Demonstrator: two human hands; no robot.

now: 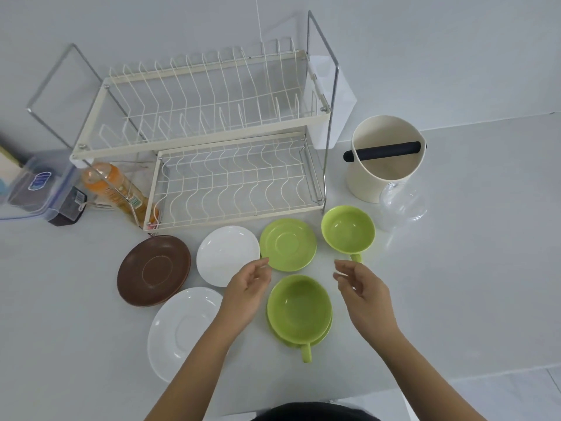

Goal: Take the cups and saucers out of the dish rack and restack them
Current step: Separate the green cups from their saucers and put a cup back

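Both hands hover over the white table [455, 268] holding nothing: the left hand [247, 291] has loosely curled fingers above the near edge of a glossy white saucer [226, 253], and the right hand [362, 294] is relaxed, fingers slightly bent, just near of a round green cup [347, 230]. Between the hands a second green cup [299, 308] sits on a green saucer [326, 334], handle pointing near. Beyond it lies a bare green saucer [288, 244] with a ringed well. To the left rest matte brown saucers [153, 270], stacked, and a large white saucer [182, 329]. The cream wire dish rack [212, 132] stands at the far side with both tiers bare; right of it is a cream cylindrical bin [382, 159] crossed by a black bar.
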